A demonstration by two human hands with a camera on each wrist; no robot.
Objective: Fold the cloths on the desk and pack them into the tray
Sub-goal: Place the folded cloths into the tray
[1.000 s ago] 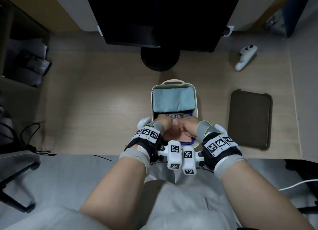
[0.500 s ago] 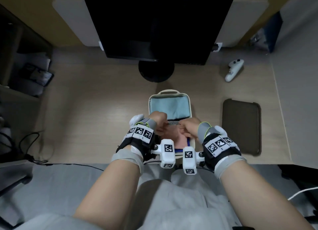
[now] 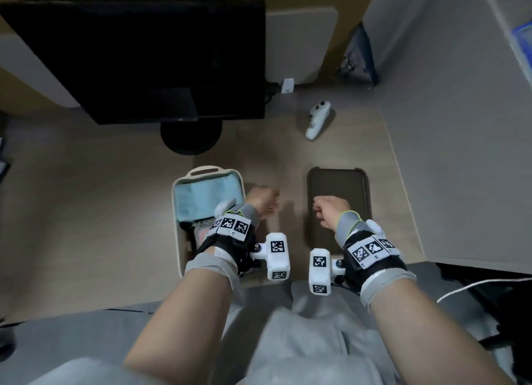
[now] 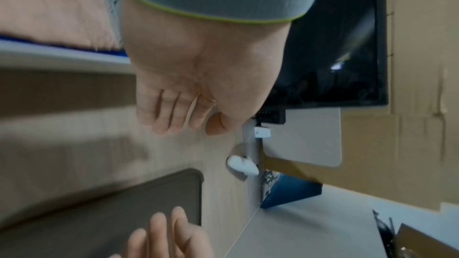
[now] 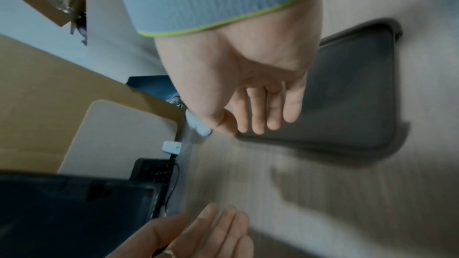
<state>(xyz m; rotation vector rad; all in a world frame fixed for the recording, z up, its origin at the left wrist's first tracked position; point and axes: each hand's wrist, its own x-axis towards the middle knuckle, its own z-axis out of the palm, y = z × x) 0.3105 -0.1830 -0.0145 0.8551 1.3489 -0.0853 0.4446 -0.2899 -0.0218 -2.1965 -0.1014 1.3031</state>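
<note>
The cream tray (image 3: pixel 175 212) stands on the desk, left of centre. It holds a folded light blue cloth (image 3: pixel 207 197) at the far end, then a patterned cloth (image 3: pixel 202 224) and a pink cloth (image 3: pixel 201 235), partly hidden by my left wrist. My left hand (image 3: pixel 263 199) hovers over bare desk just right of the tray, fingers loosely curled and empty (image 4: pixel 188 105). Over the near part of a dark grey flat pad (image 3: pixel 338 186) hangs my right hand (image 3: pixel 329 209), fingers relaxed and empty (image 5: pixel 253 105). The pink cloth (image 4: pixel 49 7) shows above a blue edge in the left wrist view.
A black monitor (image 3: pixel 138 59) on a round stand (image 3: pixel 191 137) fills the back of the desk. A white controller (image 3: pixel 318 120) lies at the back right. A grey partition (image 3: pixel 460 125) bounds the desk on the right. Bare desk lies left of the tray.
Both hands have come out of the tray's near end and moved right, letting go of the pink cloth, which stays in the tray. The head view has swung to the right.
</note>
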